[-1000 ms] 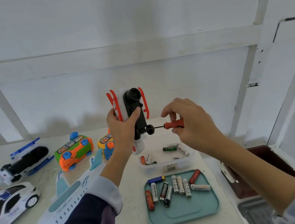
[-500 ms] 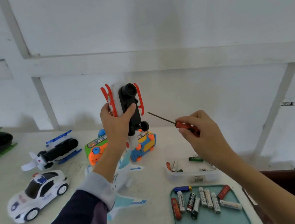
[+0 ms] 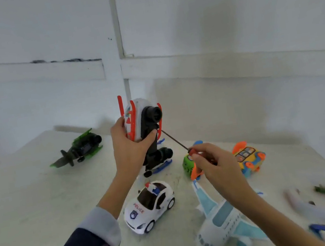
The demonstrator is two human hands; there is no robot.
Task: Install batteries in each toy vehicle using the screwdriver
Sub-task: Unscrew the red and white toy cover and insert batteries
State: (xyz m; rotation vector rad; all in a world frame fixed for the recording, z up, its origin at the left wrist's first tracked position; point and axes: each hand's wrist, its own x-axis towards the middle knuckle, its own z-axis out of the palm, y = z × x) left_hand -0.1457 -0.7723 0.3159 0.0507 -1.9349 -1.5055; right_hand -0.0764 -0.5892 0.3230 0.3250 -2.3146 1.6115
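From the head camera, the left hand (image 3: 128,148) grips a red and white toy vehicle (image 3: 137,123) upright above the tabletop (image 3: 29,200), fingers wrapped round its body and the thumb pressed on its black underside. The right hand (image 3: 214,163) pinches the red handle of the screwdriver (image 3: 179,144), whose thin shaft slants up and left toward the toy; its tip sits just beside the red side rail, but whether it touches cannot be told.

A second ago the screwdriver lay level with its tip seated low on the toy's black underside. It then came away, and it now points up at an angle with the handle dropped lower. The view has also swung left, so the battery tray that sat in front is reduced to a blur at the lower right edge. That suggests the screw on this toy is finished with (tightened, most likely, though the pictures do not prove it) and that the person is looking for the next vehicle.

On the tabletop wait a police car (image 3: 150,206), a toy airplane (image 3: 222,222), a green and black vehicle (image 3: 79,150), a yellow toy bus (image 3: 248,157), an orange and green toy partly behind the right hand, and a black and blue one behind the held toy.
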